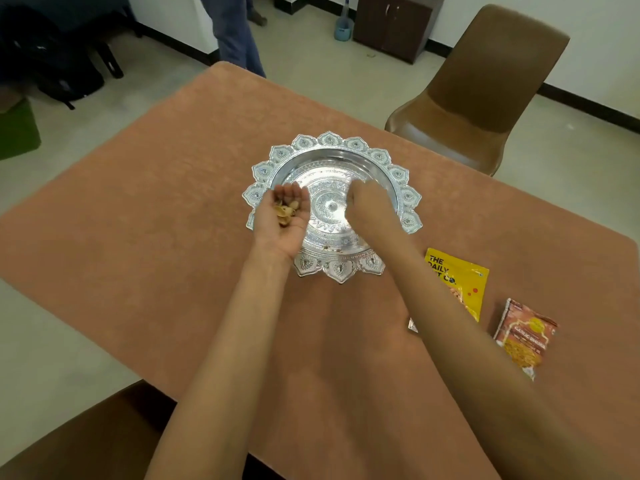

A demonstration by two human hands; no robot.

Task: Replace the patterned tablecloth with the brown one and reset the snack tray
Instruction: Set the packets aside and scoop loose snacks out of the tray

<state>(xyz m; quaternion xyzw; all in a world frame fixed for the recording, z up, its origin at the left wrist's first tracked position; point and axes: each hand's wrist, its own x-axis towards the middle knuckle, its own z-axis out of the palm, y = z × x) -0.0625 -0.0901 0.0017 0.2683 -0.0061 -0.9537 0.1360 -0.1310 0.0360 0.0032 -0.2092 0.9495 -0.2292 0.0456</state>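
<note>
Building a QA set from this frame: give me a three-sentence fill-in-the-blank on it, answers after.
1. The tablecloth under the silver tray is ____.
2. The left hand, with nuts lying on it, has its palm turned ____.
3. The snack packet nearer the tray is ____; the other packet is red-brown.
Missing words: brown; up; yellow.

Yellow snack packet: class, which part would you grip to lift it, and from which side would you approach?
Best guess: pinch the far right corner of the yellow snack packet, coming from the right. It lies flat on the brown tablecloth, so only an edge offers purchase, and the right forearm covers its near left part.
</note>
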